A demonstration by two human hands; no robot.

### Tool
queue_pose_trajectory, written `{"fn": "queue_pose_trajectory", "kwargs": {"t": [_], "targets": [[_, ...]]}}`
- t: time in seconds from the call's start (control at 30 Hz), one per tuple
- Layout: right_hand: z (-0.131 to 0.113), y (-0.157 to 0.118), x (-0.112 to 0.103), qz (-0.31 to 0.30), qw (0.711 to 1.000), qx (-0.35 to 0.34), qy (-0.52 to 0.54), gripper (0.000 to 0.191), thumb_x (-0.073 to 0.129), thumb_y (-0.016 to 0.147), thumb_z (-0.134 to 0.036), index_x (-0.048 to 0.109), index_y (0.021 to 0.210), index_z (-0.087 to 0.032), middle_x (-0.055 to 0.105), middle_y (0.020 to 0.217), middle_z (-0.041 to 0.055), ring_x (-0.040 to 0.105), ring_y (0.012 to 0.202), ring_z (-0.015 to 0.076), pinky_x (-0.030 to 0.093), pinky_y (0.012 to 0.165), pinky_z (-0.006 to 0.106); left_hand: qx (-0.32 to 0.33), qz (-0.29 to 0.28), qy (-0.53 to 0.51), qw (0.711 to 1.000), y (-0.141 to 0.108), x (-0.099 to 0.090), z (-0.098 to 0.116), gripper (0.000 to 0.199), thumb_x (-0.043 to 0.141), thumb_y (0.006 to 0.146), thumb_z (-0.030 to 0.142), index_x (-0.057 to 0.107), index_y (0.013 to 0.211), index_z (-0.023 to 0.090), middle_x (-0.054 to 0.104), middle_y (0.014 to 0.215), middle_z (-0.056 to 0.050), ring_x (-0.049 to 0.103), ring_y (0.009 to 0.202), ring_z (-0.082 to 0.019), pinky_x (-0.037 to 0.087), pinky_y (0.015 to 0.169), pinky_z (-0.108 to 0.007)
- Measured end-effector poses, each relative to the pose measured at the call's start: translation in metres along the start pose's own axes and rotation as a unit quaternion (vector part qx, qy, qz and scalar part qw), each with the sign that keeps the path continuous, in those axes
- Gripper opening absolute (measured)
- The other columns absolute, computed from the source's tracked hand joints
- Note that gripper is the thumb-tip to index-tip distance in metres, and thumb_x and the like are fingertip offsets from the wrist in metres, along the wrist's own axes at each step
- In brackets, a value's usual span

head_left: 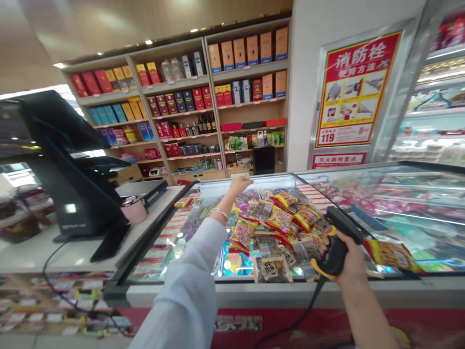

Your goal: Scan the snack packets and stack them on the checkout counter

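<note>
My right hand (351, 259) is wrapped round the handle of a black and yellow barcode scanner (336, 254), its cable hanging down in front. My left hand (240, 185) stretches out over the far part of a glass-topped freezer, fingers extended and nothing visible in them. Between the hands, a heap of snack bags lies on the glass. Several are red and yellow bags (281, 219); others are clear packs with dark contents (271, 269). One more red and yellow bag (394, 255) sits right of the scanner.
At left a counter carries a black checkout terminal (72, 194), a pink cup (134, 210) and a flat scale-like device (152, 191). The freezer's front rim (254, 291) runs across below. Shelves of boxed goods (174, 104) line the back wall, beside a red poster (358, 92).
</note>
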State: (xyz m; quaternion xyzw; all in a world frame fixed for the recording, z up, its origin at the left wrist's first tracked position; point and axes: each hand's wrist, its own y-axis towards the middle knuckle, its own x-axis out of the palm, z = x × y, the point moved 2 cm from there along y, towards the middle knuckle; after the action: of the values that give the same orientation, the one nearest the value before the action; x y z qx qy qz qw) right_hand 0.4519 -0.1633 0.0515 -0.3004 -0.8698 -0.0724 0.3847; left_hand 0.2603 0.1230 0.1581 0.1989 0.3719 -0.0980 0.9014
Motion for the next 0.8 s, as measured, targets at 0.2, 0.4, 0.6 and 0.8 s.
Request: {"fn": "queue_pose_trajectory", "kwargs": {"t": [0.2, 0.4, 0.6, 0.8], "targets": [[0.042, -0.022, 0.083, -0.071, 0.995, 0.054, -0.038, 0.03, 0.075, 0.057, -0.038, 0.054, 0.068, -0.02, 0.055, 0.051, -0.004, 0.05, 0.04, 0.0104, 0.042, 0.034, 0.019, -0.085, 0.096, 0.024, 0.991, -0.015, -0.113, -0.124, 0.029, 0.064, 0.078, 0.038, 0.077, 0.093, 0.018, 0.076, 0.094, -0.008, 0.067, 0.096, -0.024, 0.048, 0.082, -0.029], [0.132, -0.044, 0.165, -0.149, 0.98, 0.101, -0.085, 0.031, 0.077, 0.062, -0.041, 0.054, 0.067, -0.02, 0.057, 0.051, -0.0026, 0.05, 0.039, 0.0116, 0.042, 0.034, 0.022, -0.117, 0.142, 0.046, 0.982, -0.039, -0.163, -0.241, 0.031, 0.061, 0.079, 0.035, 0.073, 0.104, 0.02, 0.074, 0.106, -0.007, 0.065, 0.105, -0.024, 0.048, 0.091, -0.031], [0.215, -0.036, 0.211, -0.156, 0.963, 0.131, -0.173, 0.034, 0.078, 0.058, -0.043, 0.059, 0.067, -0.017, 0.057, 0.047, -0.0013, 0.05, 0.036, 0.0116, 0.042, 0.035, 0.022, -0.115, 0.127, 0.056, 0.984, -0.026, -0.165, -0.316, 0.041, 0.058, 0.083, 0.034, 0.064, 0.122, 0.021, 0.069, 0.12, -0.009, 0.061, 0.114, -0.026, 0.044, 0.098, -0.035], [0.262, -0.022, 0.206, -0.148, 0.95, 0.178, -0.209, 0.032, 0.077, 0.062, -0.043, 0.056, 0.065, -0.019, 0.055, 0.043, -0.0023, 0.049, 0.033, 0.0113, 0.04, 0.033, 0.022, -0.084, 0.074, 0.032, 0.993, 0.001, -0.152, -0.353, 0.035, 0.056, 0.085, 0.037, 0.067, 0.117, 0.026, 0.061, 0.135, -0.004, 0.045, 0.135, -0.023, 0.033, 0.109, -0.031]]}}
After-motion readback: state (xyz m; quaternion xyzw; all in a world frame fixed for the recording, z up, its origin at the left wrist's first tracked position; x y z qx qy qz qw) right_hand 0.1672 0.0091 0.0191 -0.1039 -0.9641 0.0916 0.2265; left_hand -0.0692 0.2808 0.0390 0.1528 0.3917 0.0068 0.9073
